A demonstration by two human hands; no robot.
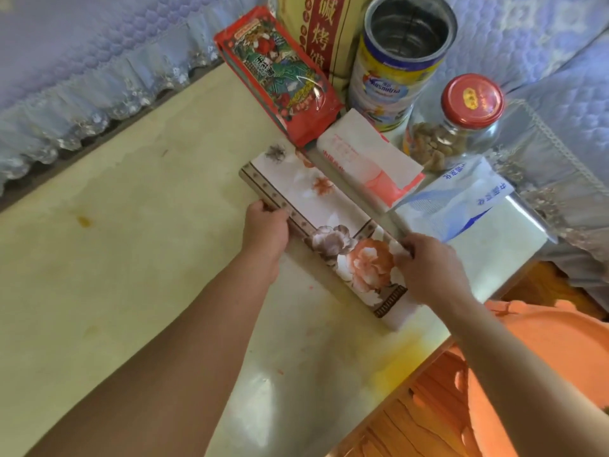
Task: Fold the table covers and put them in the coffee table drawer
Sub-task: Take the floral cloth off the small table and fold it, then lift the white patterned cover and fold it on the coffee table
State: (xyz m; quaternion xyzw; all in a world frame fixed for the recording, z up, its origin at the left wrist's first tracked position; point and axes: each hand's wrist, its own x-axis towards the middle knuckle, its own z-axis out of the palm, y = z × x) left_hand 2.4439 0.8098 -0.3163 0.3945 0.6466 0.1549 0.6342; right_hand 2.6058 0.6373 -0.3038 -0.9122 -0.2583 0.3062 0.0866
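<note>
We judge the floral-printed, glossy folded table cover (324,239) light, limp, slippery; left hand (267,229) pinches its border, right hand (428,263) grips the opposite edge.

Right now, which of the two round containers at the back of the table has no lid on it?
The tall yellow and blue tin: its top is open, showing a bare metal inside. The glass jar beside it wears a red lid.
</note>
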